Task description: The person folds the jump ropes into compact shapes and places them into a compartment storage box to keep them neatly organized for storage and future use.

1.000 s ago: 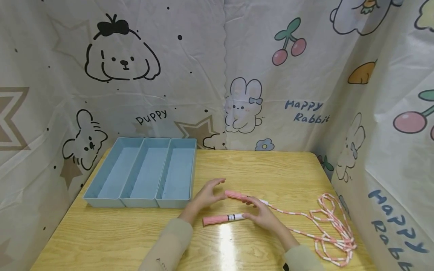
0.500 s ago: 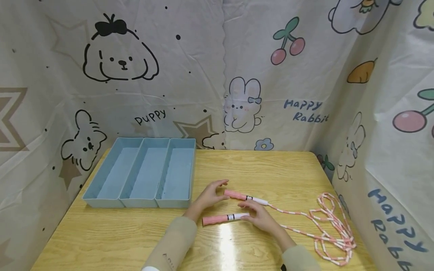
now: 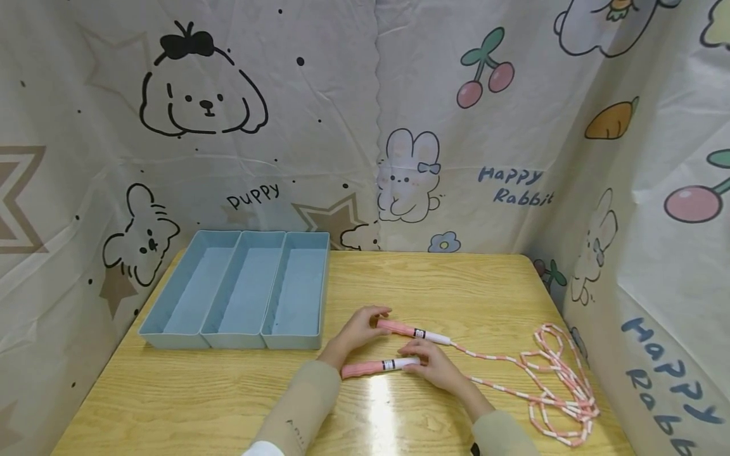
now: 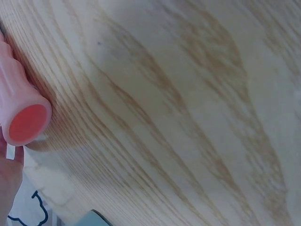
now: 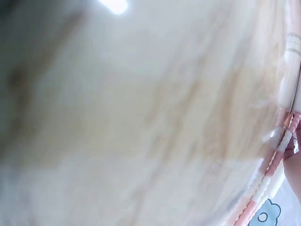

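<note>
A pink-and-white jump rope lies on the table. Its far handle has its pink end between the thumb and fingers of my left hand, which are apart. My right hand reaches over the white end of the near handle, thumb in front and fingers behind, with space between them. Whether either hand presses on its handle I cannot tell. A pink handle's hollow end shows large in the left wrist view, partly covering a hand. In the right wrist view the beaded cord runs along the right edge.
A blue tray with three compartments stands at the left of the wooden table. The looped cord lies in a tangle at the right. Printed cloth hangs behind and at both sides.
My left hand has shifted slightly right, and its thumb and fingers have drawn closer around the far handle's end. My right hand has moved slightly left over the near handle. Both handles lie unmoved.
</note>
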`<act>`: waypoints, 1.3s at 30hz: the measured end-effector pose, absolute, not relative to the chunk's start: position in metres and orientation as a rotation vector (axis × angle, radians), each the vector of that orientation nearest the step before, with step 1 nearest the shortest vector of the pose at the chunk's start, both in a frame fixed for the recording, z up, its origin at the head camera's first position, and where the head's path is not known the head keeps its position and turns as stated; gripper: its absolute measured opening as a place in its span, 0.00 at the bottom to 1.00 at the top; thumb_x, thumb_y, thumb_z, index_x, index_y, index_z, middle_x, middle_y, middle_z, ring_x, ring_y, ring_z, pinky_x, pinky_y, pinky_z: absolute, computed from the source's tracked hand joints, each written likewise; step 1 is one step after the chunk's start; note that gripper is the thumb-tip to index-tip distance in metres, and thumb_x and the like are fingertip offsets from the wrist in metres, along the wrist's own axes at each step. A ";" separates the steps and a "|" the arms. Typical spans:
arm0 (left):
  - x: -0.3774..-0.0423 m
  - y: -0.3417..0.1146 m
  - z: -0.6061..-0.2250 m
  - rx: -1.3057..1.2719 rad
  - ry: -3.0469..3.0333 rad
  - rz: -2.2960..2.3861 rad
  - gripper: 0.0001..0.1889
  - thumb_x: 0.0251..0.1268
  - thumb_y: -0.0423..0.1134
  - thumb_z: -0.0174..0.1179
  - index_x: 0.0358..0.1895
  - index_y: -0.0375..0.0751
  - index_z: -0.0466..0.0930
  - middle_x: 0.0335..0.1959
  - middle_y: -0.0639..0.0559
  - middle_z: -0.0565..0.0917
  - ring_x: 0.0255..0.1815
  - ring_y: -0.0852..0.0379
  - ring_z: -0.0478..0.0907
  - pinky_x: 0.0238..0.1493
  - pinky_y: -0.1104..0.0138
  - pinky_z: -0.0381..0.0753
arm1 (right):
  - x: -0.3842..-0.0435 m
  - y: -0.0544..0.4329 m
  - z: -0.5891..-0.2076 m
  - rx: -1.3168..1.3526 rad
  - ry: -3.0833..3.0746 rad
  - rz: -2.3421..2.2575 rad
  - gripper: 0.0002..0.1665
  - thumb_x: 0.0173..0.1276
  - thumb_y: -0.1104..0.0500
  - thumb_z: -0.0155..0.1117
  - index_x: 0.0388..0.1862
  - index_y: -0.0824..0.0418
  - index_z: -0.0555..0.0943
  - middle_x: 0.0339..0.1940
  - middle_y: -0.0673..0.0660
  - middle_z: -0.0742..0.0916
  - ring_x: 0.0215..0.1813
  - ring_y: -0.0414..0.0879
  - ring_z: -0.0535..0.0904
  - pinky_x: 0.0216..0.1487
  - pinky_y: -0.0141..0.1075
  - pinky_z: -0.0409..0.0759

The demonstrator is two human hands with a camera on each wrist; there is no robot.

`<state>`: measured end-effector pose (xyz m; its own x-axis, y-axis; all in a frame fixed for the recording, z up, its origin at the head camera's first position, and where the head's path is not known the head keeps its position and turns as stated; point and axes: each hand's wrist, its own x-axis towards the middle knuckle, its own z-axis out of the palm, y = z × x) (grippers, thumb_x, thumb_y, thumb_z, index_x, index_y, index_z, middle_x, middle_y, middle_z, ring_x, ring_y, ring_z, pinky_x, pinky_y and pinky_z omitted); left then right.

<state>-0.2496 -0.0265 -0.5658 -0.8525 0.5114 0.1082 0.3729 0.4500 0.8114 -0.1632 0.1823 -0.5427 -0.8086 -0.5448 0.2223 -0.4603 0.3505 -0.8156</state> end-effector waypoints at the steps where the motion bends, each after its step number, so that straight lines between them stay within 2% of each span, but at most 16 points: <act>1: -0.250 -0.026 -0.566 0.782 2.546 1.361 0.25 0.54 0.37 0.64 0.57 0.34 0.73 0.50 0.44 0.79 0.55 0.50 0.72 0.60 0.58 0.67 | -0.164 0.182 -0.546 -0.933 2.517 -1.464 0.17 0.54 0.71 0.64 0.44 0.73 0.78 0.41 0.67 0.80 0.42 0.62 0.74 0.42 0.40 0.77; 7: -0.249 -0.027 -0.568 0.761 2.596 1.311 0.22 0.53 0.38 0.65 0.52 0.36 0.77 0.49 0.45 0.80 0.54 0.48 0.73 0.60 0.56 0.66 | -0.174 0.187 -0.575 -0.991 2.611 -1.395 0.15 0.54 0.65 0.66 0.42 0.66 0.81 0.39 0.60 0.80 0.40 0.51 0.75 0.38 0.34 0.74; 11: -0.250 -0.026 -0.568 0.749 2.624 1.266 0.19 0.53 0.39 0.65 0.50 0.37 0.79 0.47 0.47 0.81 0.52 0.50 0.73 0.58 0.57 0.67 | -0.178 0.189 -0.582 -1.069 2.619 -1.423 0.14 0.56 0.60 0.66 0.41 0.65 0.82 0.37 0.56 0.80 0.39 0.42 0.74 0.36 0.30 0.74; 15: -0.250 -0.025 -0.568 0.765 2.654 1.214 0.17 0.54 0.40 0.64 0.47 0.37 0.81 0.45 0.48 0.81 0.50 0.51 0.73 0.55 0.59 0.69 | -0.179 0.189 -0.583 -1.146 2.659 -1.428 0.14 0.57 0.58 0.65 0.40 0.64 0.83 0.36 0.53 0.80 0.38 0.38 0.73 0.34 0.29 0.72; 24: -0.247 -0.024 -0.566 0.797 2.705 1.164 0.13 0.54 0.40 0.64 0.43 0.39 0.82 0.41 0.50 0.82 0.44 0.54 0.73 0.48 0.63 0.70 | -0.178 0.187 -0.581 -0.946 2.710 -1.310 0.12 0.57 0.60 0.65 0.39 0.62 0.83 0.36 0.52 0.81 0.38 0.43 0.75 0.36 0.31 0.74; 32: -0.247 -0.022 -0.567 0.813 2.715 1.133 0.12 0.55 0.37 0.63 0.42 0.37 0.81 0.42 0.47 0.82 0.47 0.52 0.74 0.56 0.57 0.65 | -0.177 0.187 -0.580 -0.880 2.800 -1.241 0.08 0.53 0.62 0.67 0.35 0.60 0.83 0.36 0.51 0.80 0.40 0.45 0.75 0.42 0.36 0.75; 39: -0.245 -0.023 -0.566 0.773 2.705 1.086 0.13 0.63 0.41 0.56 0.45 0.37 0.81 0.41 0.48 0.82 0.45 0.52 0.75 0.51 0.61 0.71 | -0.178 0.191 -0.580 -0.928 2.995 -1.226 0.11 0.47 0.65 0.70 0.33 0.61 0.83 0.35 0.52 0.81 0.41 0.46 0.74 0.43 0.39 0.74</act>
<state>-0.2450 -0.0231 -0.5659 -0.8611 0.5034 0.0715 0.4131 0.6108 0.6755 -0.1781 0.1910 -0.5800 -0.8247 -0.4032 0.3967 -0.5656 0.5881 -0.5781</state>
